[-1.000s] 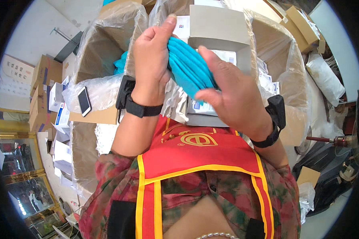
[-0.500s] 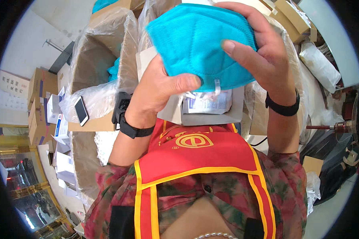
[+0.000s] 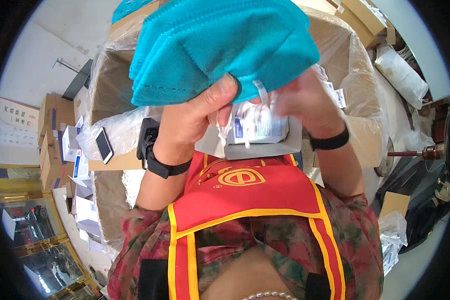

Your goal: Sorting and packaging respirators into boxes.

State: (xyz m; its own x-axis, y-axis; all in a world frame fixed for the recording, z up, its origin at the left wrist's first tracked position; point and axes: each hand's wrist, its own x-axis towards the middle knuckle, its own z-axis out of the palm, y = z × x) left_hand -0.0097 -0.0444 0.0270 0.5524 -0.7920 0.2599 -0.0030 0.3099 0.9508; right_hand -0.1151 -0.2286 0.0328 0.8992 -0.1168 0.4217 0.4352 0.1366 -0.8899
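A stack of teal folded face masks (image 3: 225, 47) is held up in front of me, its layered edges showing at the left. My left hand (image 3: 197, 112) grips the lower edge, thumb on the near face and other fingers mostly hidden. Beneath the right part of the masks is my right hand (image 3: 312, 107), its fingers smeared by motion close to the white straps (image 3: 260, 92). Whether it holds anything does not show. Below the masks an open white box (image 3: 280, 148) contains a white printed packet (image 3: 260, 127).
Large cartons (image 3: 112, 85) lined with clear plastic stand to the left and right. A white phone (image 3: 103, 145) lies on a carton flap at the left. Smaller boxes (image 3: 86, 212) are piled farther left. A white sack (image 3: 401, 79) and a red-handled tool (image 3: 415, 153) are at the right.
The masks have shifted left and tilted, showing more of their layered edges. My right hand has left their upper right edge and dropped to the straps below.
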